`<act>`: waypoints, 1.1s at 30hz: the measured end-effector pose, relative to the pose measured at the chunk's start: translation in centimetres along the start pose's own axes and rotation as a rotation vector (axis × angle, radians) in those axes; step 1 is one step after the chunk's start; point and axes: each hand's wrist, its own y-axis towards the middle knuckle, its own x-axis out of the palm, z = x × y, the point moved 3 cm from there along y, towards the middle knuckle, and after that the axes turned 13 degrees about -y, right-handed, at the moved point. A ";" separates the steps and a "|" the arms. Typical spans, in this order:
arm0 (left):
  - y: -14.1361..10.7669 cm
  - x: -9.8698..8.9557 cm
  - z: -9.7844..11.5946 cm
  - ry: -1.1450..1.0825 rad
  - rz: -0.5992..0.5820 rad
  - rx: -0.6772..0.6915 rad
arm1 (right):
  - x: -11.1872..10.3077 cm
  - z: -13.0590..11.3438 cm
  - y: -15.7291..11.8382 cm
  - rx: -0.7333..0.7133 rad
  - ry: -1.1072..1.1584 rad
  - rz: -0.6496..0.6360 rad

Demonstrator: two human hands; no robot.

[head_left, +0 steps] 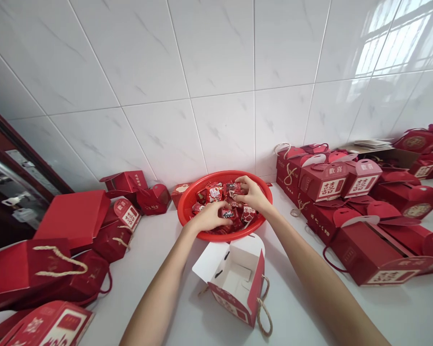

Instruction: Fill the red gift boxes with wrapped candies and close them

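My left hand [210, 217] is down in a red plastic basket [183, 211], with its thumb and fingers curled around a small red wrapped candy [228, 213]. Farther back in the same basket, my right hand [254, 193] pinches another red candy packet [233, 189] at its edge. Several more shiny red packets lie heaped beneath both hands. In front of the basket stands a red gift box [234, 300] with its white flaps spread and its white inside showing. Twisted rope handles [263, 317] hang from its right side.
Red gift boxes [324, 180] with folded tops are stacked on the right. More red boxes [72, 218] crowd the left, some with rope handles. A small patterned box [179, 193] touches the basket's left. White tiled wall [223, 129] rises behind the white table [144, 254].
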 end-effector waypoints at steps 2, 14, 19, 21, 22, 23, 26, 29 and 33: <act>-0.2 -0.4 0.1 -0.054 0.117 0.025 | -0.2 -0.1 -0.1 0.035 0.033 0.039; -0.1 -1.1 -1.4 -0.472 0.296 0.097 | -0.7 -0.2 -0.5 0.215 0.255 0.099; -0.1 -1.2 -1.8 -0.614 0.338 0.071 | -0.7 0.3 -0.2 0.214 0.194 0.120; -0.1 -1.3 -1.8 -0.620 0.353 0.083 | -0.7 0.5 -0.2 0.199 0.183 0.118; -0.1 -1.3 -1.8 -0.621 0.354 0.083 | -0.7 0.5 -0.2 0.190 0.179 0.116; -0.1 -1.3 -1.8 -0.621 0.354 0.081 | -0.7 0.5 -0.1 0.181 0.174 0.117; -0.1 -1.3 -1.8 -0.628 0.374 0.076 | -0.8 0.6 -0.1 0.154 0.156 0.109; -0.1 -1.4 -1.8 -0.648 0.406 0.083 | -0.7 0.5 0.0 0.119 0.157 0.101; 0.0 -1.7 -2.0 -0.654 0.494 0.093 | -0.8 0.4 0.1 0.117 0.178 0.126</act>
